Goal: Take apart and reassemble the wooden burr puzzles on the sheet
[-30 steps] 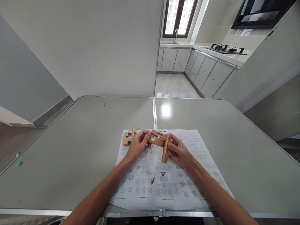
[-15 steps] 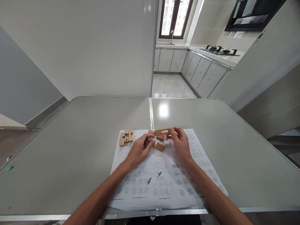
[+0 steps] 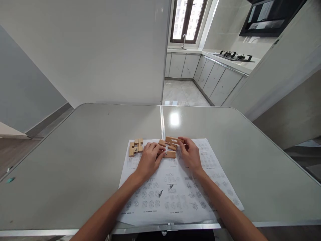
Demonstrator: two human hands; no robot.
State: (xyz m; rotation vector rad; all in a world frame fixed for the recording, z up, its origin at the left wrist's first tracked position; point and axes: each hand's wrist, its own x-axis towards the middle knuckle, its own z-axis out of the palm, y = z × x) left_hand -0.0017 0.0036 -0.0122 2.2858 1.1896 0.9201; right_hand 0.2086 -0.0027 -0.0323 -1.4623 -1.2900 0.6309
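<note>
Over the printed sheet [image 3: 173, 187], my left hand [image 3: 150, 157] is closed on a notched wooden puzzle piece [image 3: 170, 154], whose right end shows past the fingertips. My right hand [image 3: 190, 152] pinches the right end of a longer wooden bar [image 3: 172, 139] with pale marks on its side. Between the two lies another notched wooden piece [image 3: 168, 145], close to both hands. Left of my left hand, a small group of wooden pieces [image 3: 131, 149] sits fitted together, one bearing a dark mark like a numeral. My left fingers hide part of the held piece.
The grey folding table [image 3: 75, 174] has a metal seam [image 3: 162, 120] down its middle and a metal front edge. A small teal object [image 3: 10, 180] lies at the far left. Beyond the table are a white wall [image 3: 100, 53] and a kitchen with a gas hob [image 3: 235, 56].
The piece in my left hand has turned from slanted to nearly level. My right hand has lowered slightly, and its bar now tilts down to the right.
</note>
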